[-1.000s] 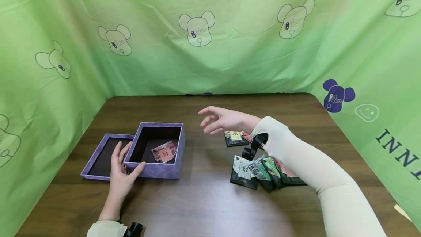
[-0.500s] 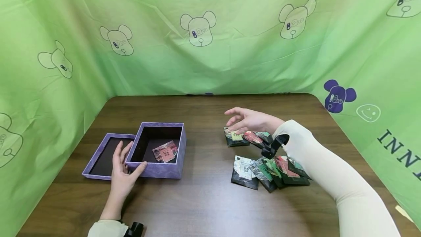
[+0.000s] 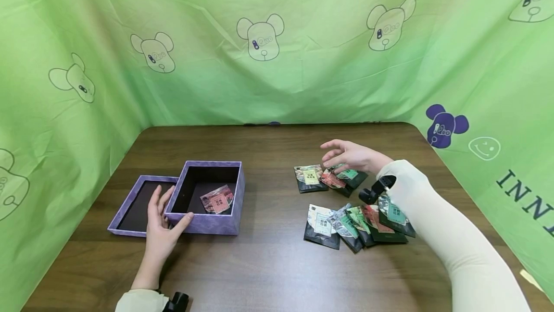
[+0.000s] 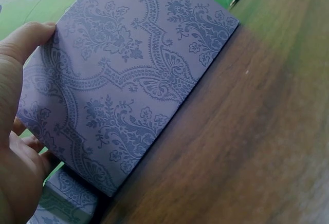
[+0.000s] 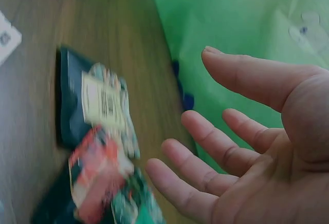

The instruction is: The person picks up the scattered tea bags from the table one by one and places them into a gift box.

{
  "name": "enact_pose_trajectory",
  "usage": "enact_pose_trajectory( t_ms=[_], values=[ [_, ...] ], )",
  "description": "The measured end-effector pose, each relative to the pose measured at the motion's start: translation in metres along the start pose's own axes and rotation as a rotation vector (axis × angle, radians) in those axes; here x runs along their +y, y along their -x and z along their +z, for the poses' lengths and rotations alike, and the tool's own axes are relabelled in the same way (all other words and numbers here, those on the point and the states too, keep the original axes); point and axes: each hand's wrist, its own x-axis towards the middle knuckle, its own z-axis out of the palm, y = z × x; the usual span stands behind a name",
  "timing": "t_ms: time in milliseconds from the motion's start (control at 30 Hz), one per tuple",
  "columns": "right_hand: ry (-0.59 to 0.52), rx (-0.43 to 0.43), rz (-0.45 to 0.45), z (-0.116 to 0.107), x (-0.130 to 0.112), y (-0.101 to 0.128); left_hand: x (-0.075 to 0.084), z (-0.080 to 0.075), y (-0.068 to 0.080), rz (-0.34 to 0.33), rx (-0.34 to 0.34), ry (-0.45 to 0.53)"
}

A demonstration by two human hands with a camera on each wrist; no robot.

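My left hand (image 3: pixel 161 228) grips the near left corner of a purple patterned box (image 3: pixel 216 224), thumb on the front wall and fingers along the left side. The left wrist view shows the thumb at the edge of the box's patterned wall (image 4: pixel 123 80). Inside the box lies a pink-labelled sachet (image 3: pixel 218 200). My right hand (image 3: pixel 352 156) hovers with loosely bent fingers above the back group of sachets, holding nothing. That group has a yellow-labelled sachet (image 3: pixel 310 177), a red one (image 3: pixel 333 179) and a green-labelled one (image 3: pixel 357 177) partly behind the hand.
A purple box lid (image 3: pixel 130 206) lies upturned left of the box, against it. Nearer me, several overlapping sachets are fanned out, from a white-labelled sachet (image 3: pixel 322 228) to a teal-labelled sachet (image 3: pixel 396 213) under the right sleeve. A green curtain (image 3: pixel 277 91) surrounds the table (image 3: pixel 268 273).
My right hand has moved right, from beside the box to over the back sachets, uncovering the yellow-labelled and red ones. The left hand and box stay in place.
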Motion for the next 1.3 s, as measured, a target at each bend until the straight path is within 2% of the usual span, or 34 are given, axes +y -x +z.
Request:
enact_pose_trajectory(
  t_ms=[400, 767, 933, 1033, 1300],
  values=[
    [0.069, 0.082, 0.069, -0.033, 0.031, 0.002, 0.0, -0.001, -0.001, -0.005, 0.006, -0.023],
    [0.312, 0.151, 0.165, -0.049, 0.047, 0.007, 0.0, 0.001, -0.002, -0.011, 0.007, -0.019],
    [0.458, 0.183, 0.12, -0.044, 0.053, 0.003, -0.002, 0.001, -0.001, -0.008, 0.011, -0.012],
    [0.51, 0.215, 0.089, -0.041, 0.055, 0.0, -0.002, 0.001, -0.001, -0.008, 0.013, -0.01],
    [0.51, 0.222, 0.072, -0.045, 0.061, -0.003, -0.002, 0.0, 0.0, -0.016, 0.012, 0.005]
  ],
)
